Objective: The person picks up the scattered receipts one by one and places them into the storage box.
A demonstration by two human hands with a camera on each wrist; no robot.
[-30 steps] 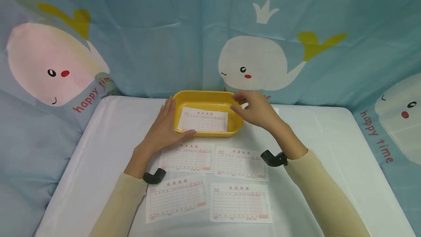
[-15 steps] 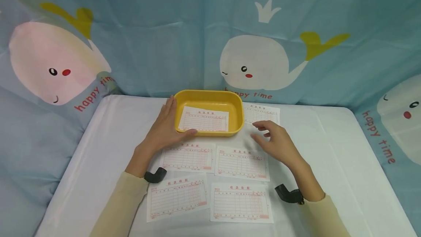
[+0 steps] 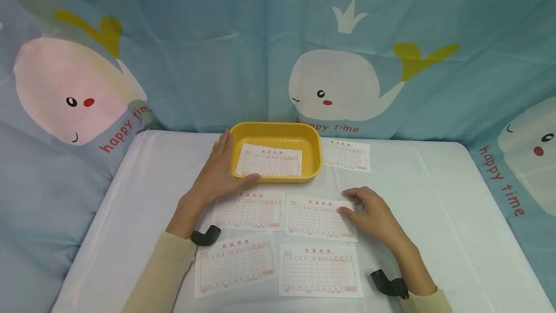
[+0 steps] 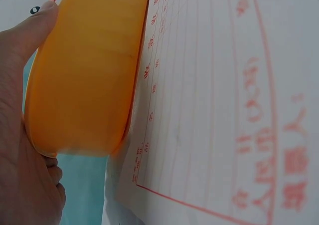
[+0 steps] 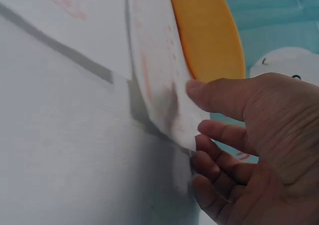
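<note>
My left hand (image 3: 213, 173) holds the left end of a yellow plastic tray (image 3: 312, 156), its thumb on the front rim and fingers along the end wall. Inside the tray lies a printed receipt slip (image 3: 270, 161) with red lines. The right hand (image 3: 374, 216) hovers by the right edge of another receipt slip (image 3: 314, 221) in front of the tray. Its thumb is over that slip's edge, with a gap between thumb and fingers. In the right wrist view, the slip (image 5: 157, 85) reaches close to the fingertips; contact is hard to tell.
More receipt slips lie flat on the white table: one (image 3: 249, 211) left of centre, two in front (image 3: 236, 264), and another (image 3: 347, 155) partly behind the tray's right end. A blue whale-print curtain (image 3: 243, 62) hangs behind the table's far edge.
My right hand has moved from the tray's right end down and toward me, to the right-centre slip, uncovering the slip behind the tray. The left hand and tray stay put.
</note>
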